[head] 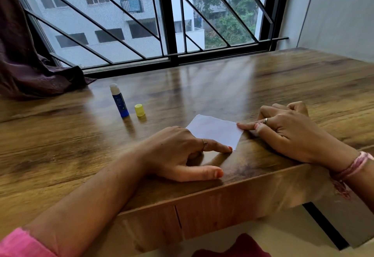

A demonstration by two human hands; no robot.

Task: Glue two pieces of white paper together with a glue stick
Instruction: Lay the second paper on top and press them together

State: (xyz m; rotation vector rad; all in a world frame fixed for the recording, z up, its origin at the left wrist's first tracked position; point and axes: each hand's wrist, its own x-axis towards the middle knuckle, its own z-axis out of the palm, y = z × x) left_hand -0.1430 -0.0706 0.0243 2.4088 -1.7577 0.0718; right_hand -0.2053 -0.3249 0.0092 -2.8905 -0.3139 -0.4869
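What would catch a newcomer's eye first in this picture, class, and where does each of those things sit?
The white paper lies flat near the front edge of the wooden table, with the left hand touching its near corner and the right hand touching its right corner. To the left and further back, the uncapped blue glue stick stands upright, its yellow cap just to its right.

Both hands — left hand (178, 151), right hand (291, 133) — fingertips on white paper (215, 130).
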